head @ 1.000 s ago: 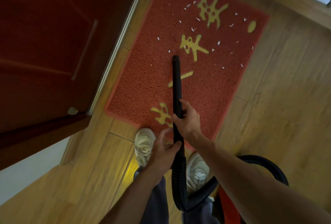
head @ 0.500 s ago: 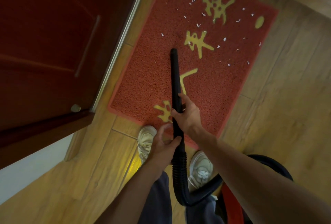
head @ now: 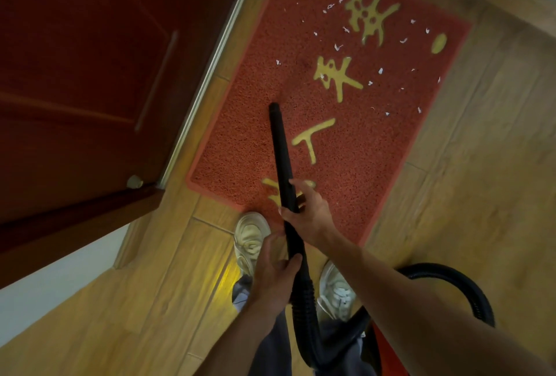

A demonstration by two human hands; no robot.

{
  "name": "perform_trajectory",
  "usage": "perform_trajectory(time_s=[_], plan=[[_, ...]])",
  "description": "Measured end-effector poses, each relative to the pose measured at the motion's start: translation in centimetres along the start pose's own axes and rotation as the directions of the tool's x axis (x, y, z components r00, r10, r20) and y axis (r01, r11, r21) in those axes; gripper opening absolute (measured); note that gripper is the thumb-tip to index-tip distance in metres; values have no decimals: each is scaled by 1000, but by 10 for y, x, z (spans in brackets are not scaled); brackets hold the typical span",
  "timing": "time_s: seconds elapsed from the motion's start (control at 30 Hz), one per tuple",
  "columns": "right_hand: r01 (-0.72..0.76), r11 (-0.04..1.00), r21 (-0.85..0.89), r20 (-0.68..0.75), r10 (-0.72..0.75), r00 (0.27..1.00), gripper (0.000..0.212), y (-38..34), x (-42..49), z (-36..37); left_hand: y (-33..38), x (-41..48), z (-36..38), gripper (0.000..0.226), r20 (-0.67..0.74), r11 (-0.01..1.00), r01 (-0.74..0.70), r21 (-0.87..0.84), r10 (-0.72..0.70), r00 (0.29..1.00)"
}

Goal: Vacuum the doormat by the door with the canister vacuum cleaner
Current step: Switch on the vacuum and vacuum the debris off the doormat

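Note:
A red doormat with yellow characters lies on the wooden floor beside the door. Several white paper scraps dot its far half. The black vacuum wand slants down onto the mat, its tip near the mat's left middle, apart from the scraps. My right hand grips the wand partway up. Lower down, my left hand holds it where the ribbed hose begins. The hose loops right and back toward the red canister, mostly hidden by my right arm.
A dark red door stands open at the left, with a metal threshold strip along the mat's left edge. My two white shoes stand on the wood floor at the mat's near edge. A white wall shows lower left.
The wand tip has slid left and nearer across the mat, away from the middle characters. Both hands keep their hold on the wand.

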State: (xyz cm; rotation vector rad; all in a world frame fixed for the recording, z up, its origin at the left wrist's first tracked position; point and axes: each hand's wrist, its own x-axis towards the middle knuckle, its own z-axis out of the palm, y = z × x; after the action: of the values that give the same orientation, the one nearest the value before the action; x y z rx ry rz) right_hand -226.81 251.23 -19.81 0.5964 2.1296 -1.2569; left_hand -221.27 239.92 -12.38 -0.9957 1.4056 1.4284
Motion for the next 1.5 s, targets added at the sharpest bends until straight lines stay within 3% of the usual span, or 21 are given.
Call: perform_trajectory(time_s=[0.57, 1.03, 1.2, 1.37, 1.5], plan=[[80, 996, -29, -92, -83, 992, 49, -7, -15, 10, 5, -10, 1, 40, -1, 996, 38, -83, -39, 999], [101, 994, -36, -249, -106, 963, 59, -42, 42, -4, 62, 29, -3, 35, 5, 995, -96, 8, 96, 995], [34, 994, -102, -171, -51, 984, 55, -51, 59, -11, 72, 41, -3, 37, -22, 998, -58, -40, 57, 998], [57, 994, -96, -213, -76, 974, 56, -56, 59, -6, 75, 38, -8, 42, -22, 996, -82, -33, 81, 996], [-3, 996, -90, -165, -12, 986, 57, -60, 64, -6, 83, 37, -12, 46, -8, 997, -73, -8, 73, 997]])
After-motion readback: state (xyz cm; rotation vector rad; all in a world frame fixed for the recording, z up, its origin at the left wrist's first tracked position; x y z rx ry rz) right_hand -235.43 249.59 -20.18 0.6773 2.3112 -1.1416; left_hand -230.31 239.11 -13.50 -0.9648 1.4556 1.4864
